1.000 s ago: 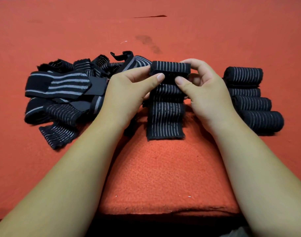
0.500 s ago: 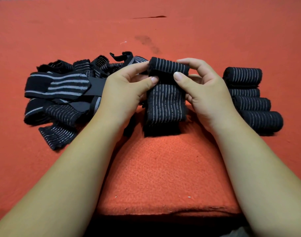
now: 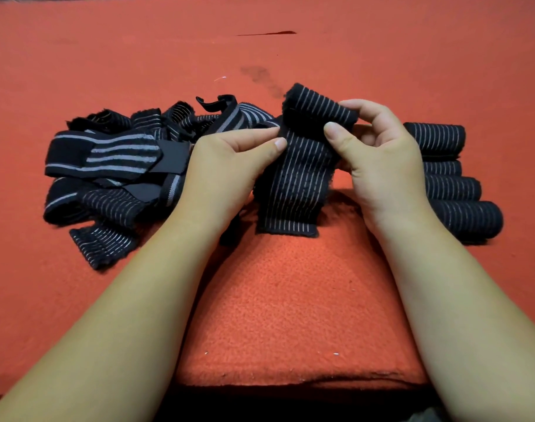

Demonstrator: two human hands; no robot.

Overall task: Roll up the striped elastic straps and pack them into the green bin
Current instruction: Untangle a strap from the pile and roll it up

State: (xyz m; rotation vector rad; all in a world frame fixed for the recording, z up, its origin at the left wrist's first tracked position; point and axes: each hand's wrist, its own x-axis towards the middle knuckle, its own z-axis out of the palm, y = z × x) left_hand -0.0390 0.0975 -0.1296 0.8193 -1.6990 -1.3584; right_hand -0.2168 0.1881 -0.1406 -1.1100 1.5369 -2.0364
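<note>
Out beyond our left hand, on its outer side, a loose heap of unrolled straps (image 3: 114,166) lies tangled on the red felt worktop (image 3: 290,300), some with fine pale stripes, some with broad grey bands, and one flat end trails toward us beside our left forearm. Our left hand (image 3: 226,166) rests against the inner edge of that heap, its thumb and forefinger pressed together on the left edge of the striped strap (image 3: 293,184) that stands between our two hands. The strap's upper end (image 3: 318,108) is curled over into the start of a roll, raised above our fingertips and tilted down toward the right. Its free length hangs from there, and its lower end lies on the worktop between our wrists. Our right hand (image 3: 381,159) clamps the right side of the curled end, the thumb pressed on the striped front and the fingers curled round behind it. Just past the back of our right hand, four finished rolls (image 3: 451,190) lie side by side touching one another, their near ends partly hidden by the hand. Farther from us than both hands, a dark smudge (image 3: 260,77) marks the felt.
</note>
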